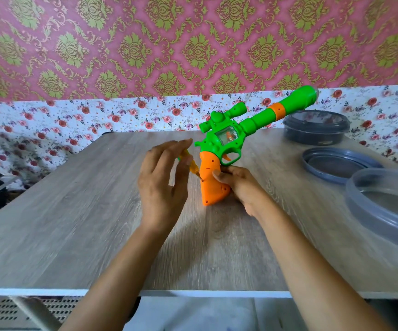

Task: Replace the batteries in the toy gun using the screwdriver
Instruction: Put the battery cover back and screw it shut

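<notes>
Wood-grain table (73, 211) against pink damask wallpaper (121, 44); grey container (316, 127) at far right. Toy gun (224, 139) stands butt-down on table, barrel tilted up-right. Right hand (241, 185) grips its orange handle. Left hand (162, 187) pinches yellow screwdriver (193, 167), tip against handle's left face.

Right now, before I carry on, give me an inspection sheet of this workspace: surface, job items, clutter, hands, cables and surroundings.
Surface: wood-grain table, pale front edge.
Job's things: toy gun, green with an orange grip, butt on the table, barrel pointing up and right; yellow screwdriver, tip against the grip's left side; no batteries seen.
Clutter: lidded dark tub at back right; loose grey lid; clear round container at the right edge.
Grippers: left hand holds the screwdriver; right hand grips the gun's orange grip.
Cables: nothing seen.
Surroundings: pink-and-green patterned wall above a floral covering.
</notes>
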Tool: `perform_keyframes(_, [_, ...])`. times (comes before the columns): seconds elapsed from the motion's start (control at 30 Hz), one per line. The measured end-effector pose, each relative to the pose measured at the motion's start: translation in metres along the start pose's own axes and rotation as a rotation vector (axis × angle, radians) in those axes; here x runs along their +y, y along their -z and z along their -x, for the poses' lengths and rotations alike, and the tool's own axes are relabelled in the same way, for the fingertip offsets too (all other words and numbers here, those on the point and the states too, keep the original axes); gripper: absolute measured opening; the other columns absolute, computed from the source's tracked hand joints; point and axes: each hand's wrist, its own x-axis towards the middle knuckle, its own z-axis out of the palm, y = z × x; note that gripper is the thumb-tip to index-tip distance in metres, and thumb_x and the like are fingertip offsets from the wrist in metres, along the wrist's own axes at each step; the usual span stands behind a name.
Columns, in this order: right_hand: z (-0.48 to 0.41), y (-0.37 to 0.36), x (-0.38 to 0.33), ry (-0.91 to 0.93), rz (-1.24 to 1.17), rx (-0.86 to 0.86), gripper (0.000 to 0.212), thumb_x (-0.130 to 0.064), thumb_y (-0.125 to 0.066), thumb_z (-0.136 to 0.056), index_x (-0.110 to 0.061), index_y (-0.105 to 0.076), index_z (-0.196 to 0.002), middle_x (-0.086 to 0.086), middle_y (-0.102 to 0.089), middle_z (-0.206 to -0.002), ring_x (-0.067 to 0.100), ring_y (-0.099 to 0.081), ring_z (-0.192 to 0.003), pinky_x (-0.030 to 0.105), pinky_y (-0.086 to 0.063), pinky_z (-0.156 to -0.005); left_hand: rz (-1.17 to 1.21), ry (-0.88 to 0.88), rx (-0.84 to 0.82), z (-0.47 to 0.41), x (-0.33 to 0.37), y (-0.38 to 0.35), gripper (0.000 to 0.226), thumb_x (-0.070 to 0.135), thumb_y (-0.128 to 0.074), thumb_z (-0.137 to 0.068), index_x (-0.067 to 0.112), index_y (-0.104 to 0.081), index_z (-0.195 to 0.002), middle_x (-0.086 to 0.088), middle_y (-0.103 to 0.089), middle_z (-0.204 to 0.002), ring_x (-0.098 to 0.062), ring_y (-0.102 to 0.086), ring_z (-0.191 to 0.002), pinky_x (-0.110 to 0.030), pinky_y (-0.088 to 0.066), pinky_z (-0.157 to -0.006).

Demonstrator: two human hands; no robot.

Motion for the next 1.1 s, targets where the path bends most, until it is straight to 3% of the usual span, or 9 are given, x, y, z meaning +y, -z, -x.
perform_keyframes(0.13, [-0.0013,0.0012,0.0008,-0.029,0.032,0.014,0.036,-0.018,-0.063,-0.084,-0.008,-0.061,-0.118,0.015,-0.065,-0.116,0.029,-0.06,-0.11,0.048,-0.043,-0.102,-0.016,-0.01,-0.021,-0.0002,-0.0026,-0.0008,0.034,-0.001,-0.045,-0.091,0.001,-0.057,-0.123,-0.011,-0.065,-0.109,-0.02,-0.055,-0.101,-0.03,-0.042,-0.083])
perform_keyframes(0.23, [-0.0007,0.0012,0.0007,-0.028,0.036,0.01,0.037,-0.019,-0.063,-0.083,-0.007,-0.06,-0.119,0.015,-0.065,-0.116,0.029,-0.059,-0.111,0.049,-0.042,-0.102,0.035,-0.011,-0.056,-0.0014,0.0008,0.001,0.032,0.009,-0.047,-0.094,0.004,-0.057,-0.124,-0.003,-0.058,-0.121,-0.019,-0.052,-0.113,-0.029,-0.042,-0.094])
perform_keyframes(0.33, [0.0008,0.0006,-0.0003,-0.02,0.018,0.007,0.034,-0.015,-0.061,-0.085,-0.006,-0.061,-0.117,0.014,-0.065,-0.113,0.028,-0.061,-0.106,0.047,-0.044,-0.101,0.018,-0.035,-0.03,-0.0021,0.0035,0.0021,0.024,0.018,-0.055,-0.093,0.005,-0.065,-0.111,0.004,-0.059,-0.109,-0.016,-0.054,-0.102,-0.025,-0.044,-0.084])
perform_keyframes(0.43, [0.0022,0.0002,-0.0003,-0.013,-0.004,-0.007,0.031,-0.012,-0.059,-0.086,-0.005,-0.06,-0.116,0.012,-0.064,-0.108,0.024,-0.06,-0.099,0.042,-0.046,-0.098,0.0,-0.024,0.002,-0.002,0.0017,0.0007,0.021,0.012,-0.054,-0.091,0.004,-0.066,-0.106,0.011,-0.058,-0.094,-0.018,-0.055,-0.09,-0.031,-0.045,-0.073])
perform_keyframes(0.6, [0.0014,0.0002,-0.0001,-0.016,-0.006,-0.011,0.033,-0.013,-0.059,-0.086,-0.004,-0.059,-0.118,0.016,-0.064,-0.114,0.025,-0.06,-0.102,0.043,-0.046,-0.098,0.05,0.014,-0.079,-0.0007,-0.0019,0.0,0.038,0.008,-0.04,-0.093,0.0,-0.052,-0.129,0.017,-0.048,-0.097,-0.016,-0.049,-0.097,-0.023,-0.038,-0.083])
perform_keyframes(0.7, [0.0015,0.0004,0.0001,-0.016,-0.003,-0.013,0.033,-0.013,-0.059,-0.086,-0.004,-0.059,-0.118,0.019,-0.063,-0.117,0.027,-0.06,-0.105,0.045,-0.045,-0.1,0.052,-0.009,-0.096,-0.001,-0.0013,0.0006,0.039,0.01,-0.042,-0.094,0.002,-0.051,-0.13,0.007,-0.051,-0.117,-0.019,-0.048,-0.108,-0.02,-0.036,-0.093])
perform_keyframes(0.83, [0.0018,0.0001,0.0,-0.008,-0.011,-0.01,0.033,-0.012,-0.058,-0.086,-0.002,-0.059,-0.118,0.021,-0.062,-0.118,0.026,-0.06,-0.101,0.044,-0.046,-0.099,0.042,0.024,-0.035,-0.0017,0.0001,0.0001,0.033,0.026,-0.051,-0.096,0.01,-0.058,-0.124,0.0,-0.047,-0.102,-0.023,-0.054,-0.091,-0.021,-0.041,-0.081])
perform_keyframes(0.9, [0.0025,0.0001,-0.0008,-0.01,-0.006,-0.007,0.033,-0.012,-0.059,-0.086,-0.003,-0.059,-0.118,0.02,-0.062,-0.118,0.025,-0.059,-0.101,0.043,-0.046,-0.099,0.042,0.023,-0.018,-0.0014,0.0,-0.001,0.032,0.018,-0.053,-0.094,0.006,-0.06,-0.123,-0.001,-0.049,-0.094,-0.018,-0.055,-0.084,-0.021,-0.043,-0.075])
perform_keyframes(1.1, [0.0028,0.0,-0.0008,-0.008,-0.014,-0.011,0.032,-0.012,-0.058,-0.087,-0.003,-0.059,-0.117,0.017,-0.063,-0.114,0.02,-0.061,-0.093,0.035,-0.048,-0.09,0.064,0.03,-0.036,-0.0011,-0.0007,-0.0013,0.036,0.009,-0.045,-0.094,0.002,-0.051,-0.129,0.001,-0.064,-0.109,-0.019,-0.062,-0.097,-0.031,-0.048,-0.081])
